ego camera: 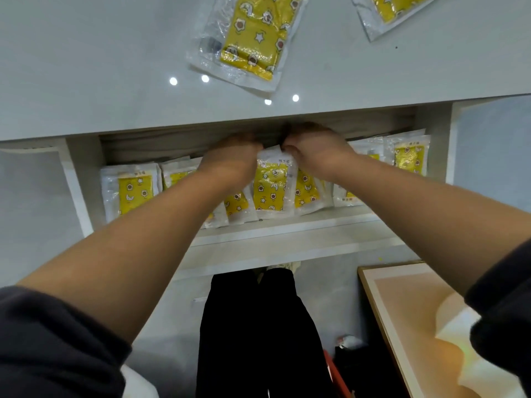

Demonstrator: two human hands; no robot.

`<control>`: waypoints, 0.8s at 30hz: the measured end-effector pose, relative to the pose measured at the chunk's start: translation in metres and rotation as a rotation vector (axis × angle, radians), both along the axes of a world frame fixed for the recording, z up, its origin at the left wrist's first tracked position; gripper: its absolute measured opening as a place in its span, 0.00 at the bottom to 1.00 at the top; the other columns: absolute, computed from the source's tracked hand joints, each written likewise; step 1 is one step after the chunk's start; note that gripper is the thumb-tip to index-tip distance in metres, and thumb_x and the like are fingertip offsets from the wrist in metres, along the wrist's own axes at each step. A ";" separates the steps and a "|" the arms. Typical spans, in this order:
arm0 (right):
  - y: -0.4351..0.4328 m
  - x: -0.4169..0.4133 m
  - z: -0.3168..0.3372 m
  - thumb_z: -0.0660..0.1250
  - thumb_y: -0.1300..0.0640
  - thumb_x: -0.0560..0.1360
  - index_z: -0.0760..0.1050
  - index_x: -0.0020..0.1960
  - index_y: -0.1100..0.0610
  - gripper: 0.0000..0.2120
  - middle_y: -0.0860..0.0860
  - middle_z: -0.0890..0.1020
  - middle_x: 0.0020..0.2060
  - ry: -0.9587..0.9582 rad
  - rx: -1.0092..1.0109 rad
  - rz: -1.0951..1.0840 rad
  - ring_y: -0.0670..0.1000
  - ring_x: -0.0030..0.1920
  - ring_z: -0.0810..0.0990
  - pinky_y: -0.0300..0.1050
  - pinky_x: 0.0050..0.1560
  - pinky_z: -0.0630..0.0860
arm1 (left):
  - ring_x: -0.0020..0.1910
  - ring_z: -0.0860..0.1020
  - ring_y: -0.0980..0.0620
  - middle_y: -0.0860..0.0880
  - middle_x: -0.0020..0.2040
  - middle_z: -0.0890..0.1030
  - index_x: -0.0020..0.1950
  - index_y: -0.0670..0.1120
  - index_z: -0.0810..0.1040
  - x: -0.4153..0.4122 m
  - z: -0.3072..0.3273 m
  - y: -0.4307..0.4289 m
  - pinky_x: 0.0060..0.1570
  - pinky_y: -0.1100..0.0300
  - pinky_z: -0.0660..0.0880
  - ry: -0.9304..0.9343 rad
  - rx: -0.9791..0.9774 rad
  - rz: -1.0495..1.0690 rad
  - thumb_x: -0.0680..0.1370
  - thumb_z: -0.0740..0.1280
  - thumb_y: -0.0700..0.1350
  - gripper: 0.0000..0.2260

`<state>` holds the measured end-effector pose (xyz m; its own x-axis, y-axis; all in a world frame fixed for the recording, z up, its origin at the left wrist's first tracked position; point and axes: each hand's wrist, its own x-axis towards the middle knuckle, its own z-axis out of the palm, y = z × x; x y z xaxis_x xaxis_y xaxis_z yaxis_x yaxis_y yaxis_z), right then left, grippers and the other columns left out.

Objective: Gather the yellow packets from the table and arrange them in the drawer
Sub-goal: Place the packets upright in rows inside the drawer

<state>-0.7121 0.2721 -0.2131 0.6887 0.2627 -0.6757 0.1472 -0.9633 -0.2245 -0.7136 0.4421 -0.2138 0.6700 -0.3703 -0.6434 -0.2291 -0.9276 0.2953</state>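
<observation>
The white drawer [287, 234] stands pulled out below the table edge, with several yellow packets in a row inside it. Both my hands reach into its far side. My left hand [234, 156] and my right hand [313, 145] each grip a top corner of the middle packet [271, 188], which stands upright among the others. More packets lie in the drawer at the far left [133, 193] and far right [409, 159]. On the white table [86, 81] a yellow packet [253, 38] lies flat, and a second packet [393, 10] is cut off by the top edge.
A light wooden board [402, 311] with white paper on it stands at the lower right. My dark trouser legs [258, 326] are below the drawer front. Small dark and red things sit on the floor at the bottom.
</observation>
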 end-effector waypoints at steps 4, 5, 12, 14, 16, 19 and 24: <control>-0.011 -0.024 -0.007 0.59 0.60 0.79 0.76 0.63 0.56 0.14 0.55 0.77 0.61 -0.154 -0.028 0.043 0.58 0.59 0.75 0.51 0.59 0.73 | 0.59 0.73 0.42 0.45 0.65 0.72 0.67 0.48 0.70 -0.014 0.000 0.005 0.56 0.51 0.70 -0.080 0.058 -0.047 0.80 0.57 0.42 0.15; -0.011 -0.026 -0.007 0.58 0.59 0.79 0.76 0.62 0.56 0.14 0.55 0.77 0.61 -0.184 0.001 0.033 0.58 0.59 0.75 0.51 0.60 0.72 | 0.61 0.71 0.42 0.46 0.67 0.71 0.69 0.49 0.68 -0.016 -0.001 0.004 0.59 0.51 0.69 -0.081 0.040 -0.047 0.80 0.58 0.43 0.17; -0.001 -0.033 0.014 0.56 0.54 0.81 0.77 0.61 0.57 0.15 0.56 0.79 0.58 -0.289 0.119 -0.128 0.58 0.58 0.75 0.51 0.61 0.70 | 0.61 0.74 0.41 0.45 0.66 0.74 0.70 0.48 0.68 -0.019 0.026 -0.001 0.59 0.51 0.69 -0.150 -0.019 -0.027 0.78 0.60 0.43 0.20; 0.001 -0.035 0.041 0.56 0.56 0.80 0.78 0.58 0.58 0.15 0.56 0.81 0.53 -0.341 0.229 -0.280 0.56 0.52 0.78 0.50 0.55 0.74 | 0.51 0.78 0.44 0.45 0.56 0.80 0.62 0.46 0.75 -0.024 0.058 0.003 0.47 0.54 0.72 -0.255 -0.186 0.038 0.78 0.61 0.45 0.14; 0.005 -0.036 0.074 0.56 0.56 0.80 0.78 0.56 0.57 0.14 0.53 0.82 0.48 -0.347 0.311 -0.362 0.52 0.47 0.78 0.47 0.48 0.75 | 0.41 0.77 0.48 0.48 0.44 0.80 0.51 0.45 0.79 -0.024 0.093 0.006 0.38 0.57 0.71 -0.321 -0.344 0.071 0.78 0.61 0.45 0.09; 0.008 -0.026 0.121 0.55 0.55 0.80 0.78 0.54 0.56 0.13 0.49 0.82 0.43 -0.422 0.411 -0.460 0.49 0.41 0.79 0.48 0.42 0.76 | 0.37 0.73 0.51 0.49 0.39 0.77 0.45 0.44 0.78 -0.006 0.134 0.005 0.34 0.56 0.72 -0.444 -0.443 0.141 0.78 0.60 0.46 0.08; -0.010 0.040 0.146 0.60 0.62 0.77 0.75 0.59 0.55 0.13 0.51 0.76 0.58 -0.575 0.185 -0.488 0.51 0.58 0.74 0.45 0.57 0.70 | 0.59 0.71 0.45 0.45 0.61 0.72 0.62 0.45 0.72 0.056 0.145 -0.006 0.53 0.51 0.69 -0.516 -0.132 0.386 0.75 0.67 0.52 0.19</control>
<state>-0.6725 0.2616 -0.0669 0.9846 -0.0870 -0.1517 -0.1421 -0.9035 -0.4044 -0.6577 0.4361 -0.0688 0.9809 -0.0949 -0.1698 -0.0293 -0.9350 0.3533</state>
